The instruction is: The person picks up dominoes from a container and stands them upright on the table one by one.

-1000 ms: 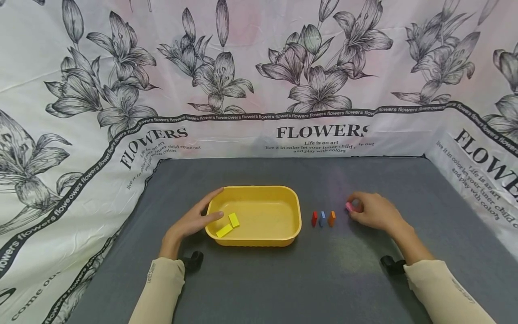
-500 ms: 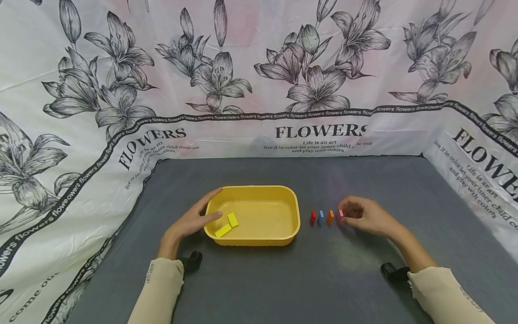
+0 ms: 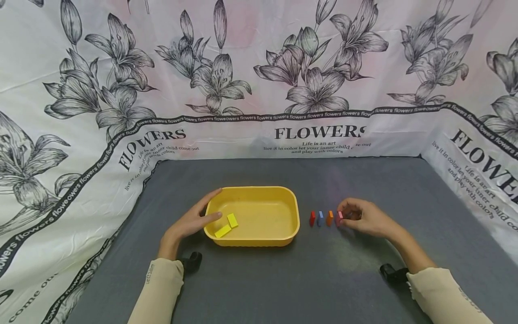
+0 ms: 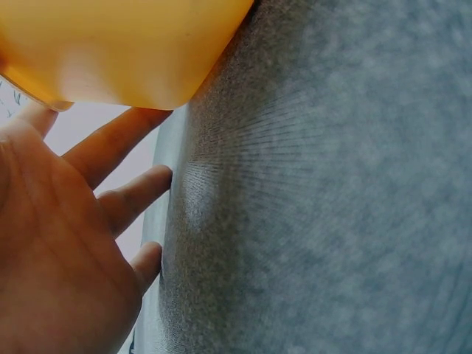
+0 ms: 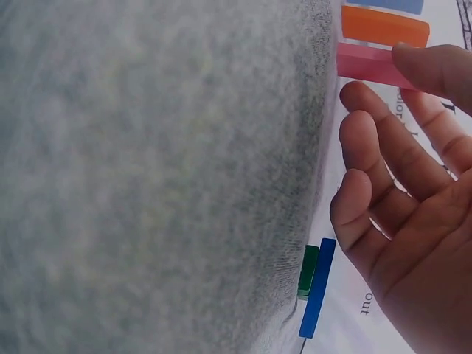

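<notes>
My left hand (image 3: 190,223) rests at the left end of a yellow plastic tub (image 3: 259,242), its thumb over the rim. In the left wrist view its fingers (image 4: 110,147) are spread and fairly straight along the outside. My right hand (image 3: 370,218) pinches a thin pink block (image 3: 339,218), which stands upright on the table, between thumb and fingers. To its left stand an orange block (image 3: 329,218), a light blue block (image 3: 320,218) and a red block (image 3: 312,218), making an upright row with small gaps. Two yellow blocks (image 3: 223,231) lie in the tub's left part.
Dark grey cloth (image 3: 259,283) covers the table. A flower-printed white sheet (image 3: 238,135) hangs behind and at the sides. In the right wrist view a dark blue block (image 5: 318,287) and a green block (image 5: 308,271) are beyond the hand; the head view does not show them.
My right hand has moved left with the pink block and turned it upright at the right end of the row, still holding it. The left hand and tub stay put.
</notes>
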`<state>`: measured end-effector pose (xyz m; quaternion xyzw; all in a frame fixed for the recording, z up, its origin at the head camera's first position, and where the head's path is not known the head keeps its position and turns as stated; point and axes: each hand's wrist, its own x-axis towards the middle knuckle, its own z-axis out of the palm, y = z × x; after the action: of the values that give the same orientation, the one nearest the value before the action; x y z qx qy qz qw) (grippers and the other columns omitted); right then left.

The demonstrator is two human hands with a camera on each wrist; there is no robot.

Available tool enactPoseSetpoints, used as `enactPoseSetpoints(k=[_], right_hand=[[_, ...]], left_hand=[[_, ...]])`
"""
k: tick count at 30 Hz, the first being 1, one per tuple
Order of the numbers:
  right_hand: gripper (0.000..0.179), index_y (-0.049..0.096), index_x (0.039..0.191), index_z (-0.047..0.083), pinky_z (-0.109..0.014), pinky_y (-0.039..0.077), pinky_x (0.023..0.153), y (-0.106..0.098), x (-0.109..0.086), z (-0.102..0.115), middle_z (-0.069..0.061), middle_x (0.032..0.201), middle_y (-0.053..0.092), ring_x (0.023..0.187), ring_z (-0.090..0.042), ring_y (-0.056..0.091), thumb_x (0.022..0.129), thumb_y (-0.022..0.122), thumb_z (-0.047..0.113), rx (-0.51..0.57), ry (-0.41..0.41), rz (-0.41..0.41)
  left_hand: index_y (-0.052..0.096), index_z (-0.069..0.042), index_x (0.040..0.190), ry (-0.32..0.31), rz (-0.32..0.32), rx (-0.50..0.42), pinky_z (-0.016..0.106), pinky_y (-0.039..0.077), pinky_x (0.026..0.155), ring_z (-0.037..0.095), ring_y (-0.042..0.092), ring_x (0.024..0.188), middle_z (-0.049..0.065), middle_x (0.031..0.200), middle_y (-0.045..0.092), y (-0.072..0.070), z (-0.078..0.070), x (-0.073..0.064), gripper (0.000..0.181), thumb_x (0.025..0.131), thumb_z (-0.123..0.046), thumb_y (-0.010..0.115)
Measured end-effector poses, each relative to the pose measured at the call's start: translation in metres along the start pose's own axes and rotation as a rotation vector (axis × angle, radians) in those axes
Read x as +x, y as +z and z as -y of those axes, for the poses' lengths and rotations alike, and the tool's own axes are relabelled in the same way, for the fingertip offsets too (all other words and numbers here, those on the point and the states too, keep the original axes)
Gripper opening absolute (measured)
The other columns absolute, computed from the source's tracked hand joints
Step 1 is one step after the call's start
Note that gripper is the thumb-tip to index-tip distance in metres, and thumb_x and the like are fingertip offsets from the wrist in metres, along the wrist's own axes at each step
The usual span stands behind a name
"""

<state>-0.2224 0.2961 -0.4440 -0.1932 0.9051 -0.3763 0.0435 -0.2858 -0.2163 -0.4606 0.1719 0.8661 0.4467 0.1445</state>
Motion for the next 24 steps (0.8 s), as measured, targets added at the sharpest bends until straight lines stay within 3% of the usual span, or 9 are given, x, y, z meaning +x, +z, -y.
enactPoseSetpoints(k=[14, 18, 24], right_hand=[[0.029, 0.065, 0.113, 0.011, -0.025, 0.051, 0.062, -0.001, -0.002, 0.005, -0.006, 0.103, 0.073, 0.077, -0.009, 0.063, 0.088, 0.079, 0.014, -0.007, 0.029, 0.003], [0.031, 0.065, 0.117, 0.010, -0.025, 0.050, 0.062, -0.008, -0.004, 0.006, -0.008, 0.108, 0.073, 0.074, -0.008, 0.061, 0.088, 0.077, 0.009, -0.068, 0.012, -0.014], [0.034, 0.066, 0.122, 0.005, -0.026, 0.046, 0.058, -0.027, -0.011, 0.004, -0.016, 0.111, 0.071, 0.072, -0.009, 0.054, 0.089, 0.070, -0.001, -0.210, 0.031, -0.116]], left_hand=[[0.024, -0.041, 0.161, 0.005, 0.003, -0.009, 0.071, 0.019, 0.121, 0.039, 0.024, 0.155, 0.004, 0.171, 0.019, -0.001, 0.001, 0.000, 0.073, 0.098, -0.042, 0.063], [0.024, -0.040, 0.161, 0.009, 0.005, -0.008, 0.072, 0.018, 0.121, 0.039, 0.022, 0.156, 0.004, 0.172, 0.019, 0.000, 0.001, 0.000, 0.073, 0.099, -0.041, 0.063], [0.024, -0.040, 0.161, 0.014, 0.007, -0.010, 0.071, 0.018, 0.121, 0.039, 0.022, 0.156, 0.004, 0.172, 0.019, -0.001, 0.000, -0.001, 0.074, 0.099, -0.042, 0.063]])
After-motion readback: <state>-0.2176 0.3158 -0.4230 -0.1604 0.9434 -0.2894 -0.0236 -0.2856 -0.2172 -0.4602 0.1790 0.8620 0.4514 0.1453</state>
